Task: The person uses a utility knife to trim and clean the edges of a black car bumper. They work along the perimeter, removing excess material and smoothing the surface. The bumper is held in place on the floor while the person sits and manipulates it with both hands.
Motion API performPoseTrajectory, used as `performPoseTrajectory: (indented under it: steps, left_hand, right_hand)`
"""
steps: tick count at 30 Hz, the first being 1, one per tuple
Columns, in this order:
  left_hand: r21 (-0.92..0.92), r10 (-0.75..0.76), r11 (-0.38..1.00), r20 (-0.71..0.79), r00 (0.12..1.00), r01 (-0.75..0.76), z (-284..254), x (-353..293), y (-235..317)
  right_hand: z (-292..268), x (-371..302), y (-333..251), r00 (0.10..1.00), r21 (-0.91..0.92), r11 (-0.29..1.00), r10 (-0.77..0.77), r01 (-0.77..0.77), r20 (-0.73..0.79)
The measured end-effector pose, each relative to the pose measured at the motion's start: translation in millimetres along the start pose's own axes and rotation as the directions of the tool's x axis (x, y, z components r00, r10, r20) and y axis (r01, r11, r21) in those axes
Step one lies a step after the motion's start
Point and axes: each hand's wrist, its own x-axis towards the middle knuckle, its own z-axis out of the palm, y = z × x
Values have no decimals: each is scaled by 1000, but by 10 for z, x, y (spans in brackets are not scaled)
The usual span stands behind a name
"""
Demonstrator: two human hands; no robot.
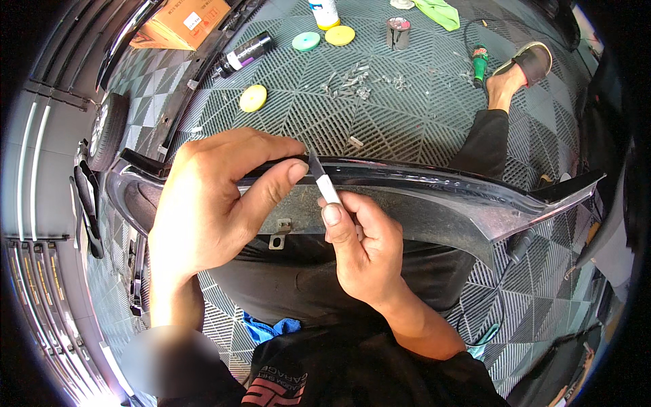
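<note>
Car body trim panel (420, 207): long, curved, black; glossy far edge, dull, speckled inner face, small metal bracket (277, 241) at near side; laid crosswise over lap (271, 278).
Utility knife (328, 189): slim, pale handle; dark pointed blade exposed, slanting up-left at panel's far edge; contact unclear.

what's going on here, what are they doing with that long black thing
The person has a long, glossy black panel over their lap. Their right hand grips a slim white craft knife, its dark blade at the panel's upper edge. Their left hand is over the panel's left half, thumb and index finger apart, fingertips close to the blade. On the floor beyond are pale scraps, yellow and green round pads and a green bottle.
</note>
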Motion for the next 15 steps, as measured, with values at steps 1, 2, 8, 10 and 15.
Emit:
performPoseTrajectory:
  steps: [1,2,8,10,15]
  left_hand:
    - [-5,3,1000,-11,1000,-3,11,0,0]
    - [-10,6,1000,-22,1000,-7,23,2,4]
    - [-7,-30,1000,-50,998,30,78,27,50]
    - [-6,-44,999,-55,997,44,76,23,57]
    - [1,38,999,-98,994,-39,125,27,-12]
  right_hand:
    - [1,4,0,1000,-7,1000,2,-2,4]
    - [1,9,-3,1000,-14,1000,4,-4,7]
    - [2,9,65,1000,-1,1000,-20,20,-22]
    - [6,11,64,1000,11,1000,-22,22,-18]
    - [-23,31,34,999,26,999,25,-26,33]
